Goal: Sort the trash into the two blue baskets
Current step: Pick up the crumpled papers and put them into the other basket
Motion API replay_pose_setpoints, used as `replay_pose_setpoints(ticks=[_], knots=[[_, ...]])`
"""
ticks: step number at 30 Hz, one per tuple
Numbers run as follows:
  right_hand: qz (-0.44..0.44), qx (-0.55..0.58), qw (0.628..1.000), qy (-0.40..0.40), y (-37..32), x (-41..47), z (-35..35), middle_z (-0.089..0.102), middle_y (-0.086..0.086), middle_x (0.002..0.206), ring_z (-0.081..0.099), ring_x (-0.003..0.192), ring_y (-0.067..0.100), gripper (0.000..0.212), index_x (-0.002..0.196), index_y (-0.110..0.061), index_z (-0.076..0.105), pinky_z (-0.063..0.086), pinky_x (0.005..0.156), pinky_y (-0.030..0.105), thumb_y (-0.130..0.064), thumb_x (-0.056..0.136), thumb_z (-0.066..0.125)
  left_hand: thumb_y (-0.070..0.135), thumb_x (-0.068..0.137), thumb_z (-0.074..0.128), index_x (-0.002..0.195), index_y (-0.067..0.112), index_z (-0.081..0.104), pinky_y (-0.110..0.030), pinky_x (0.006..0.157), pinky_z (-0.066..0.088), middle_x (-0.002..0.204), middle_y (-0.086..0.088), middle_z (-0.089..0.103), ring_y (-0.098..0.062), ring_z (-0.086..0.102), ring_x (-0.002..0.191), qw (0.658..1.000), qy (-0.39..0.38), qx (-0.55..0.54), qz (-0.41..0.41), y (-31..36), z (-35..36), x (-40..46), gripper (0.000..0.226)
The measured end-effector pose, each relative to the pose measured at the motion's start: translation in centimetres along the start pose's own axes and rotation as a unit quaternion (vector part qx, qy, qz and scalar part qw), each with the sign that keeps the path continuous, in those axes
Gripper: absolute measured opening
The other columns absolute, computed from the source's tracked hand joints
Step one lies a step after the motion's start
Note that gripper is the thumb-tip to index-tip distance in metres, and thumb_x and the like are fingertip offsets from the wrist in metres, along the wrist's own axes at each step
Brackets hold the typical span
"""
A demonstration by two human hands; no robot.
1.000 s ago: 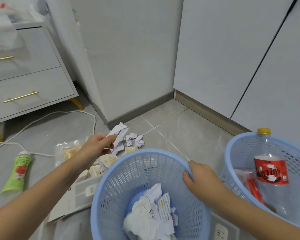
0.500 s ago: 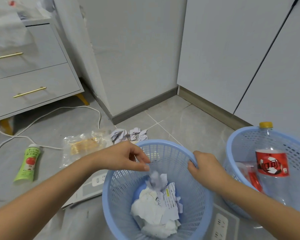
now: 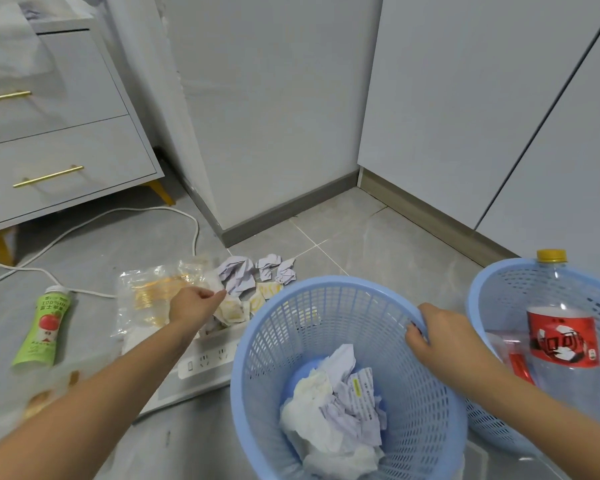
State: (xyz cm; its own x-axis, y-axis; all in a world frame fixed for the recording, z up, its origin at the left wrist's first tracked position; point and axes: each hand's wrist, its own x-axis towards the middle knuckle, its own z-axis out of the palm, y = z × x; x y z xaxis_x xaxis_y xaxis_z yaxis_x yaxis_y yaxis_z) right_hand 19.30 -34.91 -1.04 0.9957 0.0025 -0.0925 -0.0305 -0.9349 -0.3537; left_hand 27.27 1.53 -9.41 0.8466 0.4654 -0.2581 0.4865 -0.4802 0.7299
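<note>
Trash for the paper basket (image 3: 326, 292) is partly sorted: inside this basket lie crumpled white tissue and printed paper scraps (image 3: 340, 407). Just to the right of it, touching or almost touching, stands the second blue basket (image 3: 492, 292), which holds a clear plastic bottle (image 3: 561, 327) with a red label and yellow cap, and some red wrapper beside it.

Left of the paper basket, on the floor tiles, several things still wait. Crumpled white paper balls (image 3: 257, 275) lie just beyond its far-left rim, and yellowish-white wrappers (image 3: 232, 310) are near them. A clear plastic bag (image 3: 149, 296) lies further left, and a green apple juice bottle (image 3: 44, 327) is well apart, at the far left. A white power strip (image 3: 201, 365) lies on the floor beside the basket; I judge it is not trash.

The left hand (image 3: 193, 303) reaches to the pile, its fingers pinched together at the edge of the plastic bag and the wrappers; which piece they hold I cannot tell. The right hand (image 3: 440, 334) has its fingers curled over the right rim of the paper basket and grips it.

I judge the task is about half done: papers, bag and juice bottle remain.
</note>
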Motion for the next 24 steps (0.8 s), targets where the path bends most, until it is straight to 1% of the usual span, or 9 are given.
replay_pose_setpoints(ticks=[2, 5, 7, 8, 11, 15, 18, 21, 24], knots=[[0.000, 0.000, 1.000, 0.002, -0.2, 0.0, 0.0, 0.043, -0.004, 0.060, 0.040, 0.052, 0.008, 0.027, 0.067, -0.017, 0.037, 0.029, 0.046, 0.020, -0.022, 0.093, 0.044, 0.041, 0.083, 0.068, 0.076, 0.012, 0.065, -0.031, 0.068, 0.043, 0.068, -0.005, 0.061, -0.023, 0.055, 0.067, 0.998, -0.001, 0.052, -0.038, -1.4, 0.4, 1.0, 0.030], [0.002, -0.002, 1.000, 0.009, -0.4, -0.1, 0.0, 0.041, -0.004, 0.059, 0.037, 0.051, 0.007, 0.033, 0.063, -0.020, 0.030, 0.025, 0.045, 0.020, -0.022, 0.093, 0.044, 0.051, 0.078, 0.069, 0.122, 0.008, 0.057, -0.034, 0.083, 0.047, 0.109, -0.010, 0.068, -0.028, 0.062, 0.099, 0.991, -0.028, 0.112, -0.071, -2.5, 1.2, 1.8, 0.062], [0.005, -0.002, 1.000, 0.010, -0.4, -0.1, 0.1, 0.040, -0.004, 0.058, 0.036, 0.050, 0.008, 0.033, 0.063, -0.019, 0.030, 0.025, 0.045, 0.020, -0.022, 0.093, 0.044, 0.050, 0.078, 0.070, 0.112, 0.007, 0.058, -0.034, 0.080, 0.046, 0.109, -0.011, 0.065, -0.029, 0.060, 0.098, 0.988, -0.037, 0.129, -0.072, -2.6, 1.7, 2.1, 0.056], [0.007, -0.001, 1.000, 0.007, -0.4, 0.0, 0.1, 0.040, -0.004, 0.059, 0.036, 0.051, 0.008, 0.032, 0.064, -0.018, 0.031, 0.025, 0.045, 0.021, -0.022, 0.093, 0.044, 0.051, 0.077, 0.070, 0.096, 0.006, 0.058, -0.035, 0.077, 0.047, 0.101, -0.009, 0.065, -0.028, 0.060, 0.090, 0.988, -0.036, 0.129, -0.071, -2.7, 1.9, 2.2, 0.051], [0.009, 0.001, 1.000, 0.002, -0.6, 0.0, 0.1, 0.041, -0.004, 0.060, 0.037, 0.051, 0.008, 0.031, 0.065, -0.019, 0.032, 0.026, 0.045, 0.020, -0.023, 0.093, 0.044, 0.065, 0.069, 0.067, 0.077, 0.008, 0.064, -0.038, 0.068, 0.052, 0.076, -0.008, 0.068, -0.026, 0.063, 0.071, 0.988, -0.016, 0.135, -0.079, -3.2, 2.1, 2.9, 0.057], [0.003, 0.008, 1.000, 0.000, -0.9, 0.0, 0.4, 0.042, -0.005, 0.060, 0.037, 0.051, 0.008, 0.031, 0.065, -0.019, 0.032, 0.027, 0.045, 0.021, -0.024, 0.094, 0.044, 0.070, 0.059, 0.067, 0.071, 0.011, 0.062, -0.033, 0.062, 0.047, 0.072, -0.008, 0.067, -0.028, 0.065, 0.071, 0.985, -0.010, 0.145, -0.088, -3.5, 2.7, 3.6, 0.060], [0.001, 0.004, 1.000, -0.001, -1.0, 0.2, 0.5, 0.042, -0.005, 0.061, 0.038, 0.051, 0.008, 0.031, 0.065, -0.020, 0.032, 0.026, 0.045, 0.021, -0.025, 0.094, 0.044, 0.058, 0.062, 0.076, 0.065, 0.012, 0.056, -0.032, 0.060, 0.045, 0.063, -0.006, 0.062, -0.025, 0.059, 0.061, 0.988, -0.009, 0.133, -0.080, -2.9, 3.3, 3.4, 0.050], [0.002, 0.006, 1.000, -0.001, -0.9, 0.4, 0.6, 0.043, -0.006, 0.062, 0.040, 0.052, 0.008, 0.028, 0.068, -0.020, 0.034, 0.028, 0.046, 0.020, -0.026, 0.094, 0.043, 0.048, 0.066, 0.079, 0.074, 0.009, 0.063, -0.037, 0.069, 0.051, 0.071, -0.015, 0.064, -0.033, 0.064, 0.072, 0.991, -0.017, 0.109, -0.069, -2.7, 3.9, 3.5, 0.043], [0.002, 0.007, 1.000, -0.005, -0.7, 0.4, 0.6, 0.045, -0.005, 0.063, 0.042, 0.053, 0.009, 0.024, 0.072, -0.017, 0.039, 0.031, 0.047, 0.020, -0.027, 0.094, 0.043, 0.037, 0.071, 0.078, 0.063, 0.015, 0.057, -0.037, 0.070, 0.048, 0.062, -0.006, 0.059, -0.028, 0.059, 0.065, 0.996, -0.016, 0.061, -0.058, -2.7, 4.0, 3.3, 0.031]])
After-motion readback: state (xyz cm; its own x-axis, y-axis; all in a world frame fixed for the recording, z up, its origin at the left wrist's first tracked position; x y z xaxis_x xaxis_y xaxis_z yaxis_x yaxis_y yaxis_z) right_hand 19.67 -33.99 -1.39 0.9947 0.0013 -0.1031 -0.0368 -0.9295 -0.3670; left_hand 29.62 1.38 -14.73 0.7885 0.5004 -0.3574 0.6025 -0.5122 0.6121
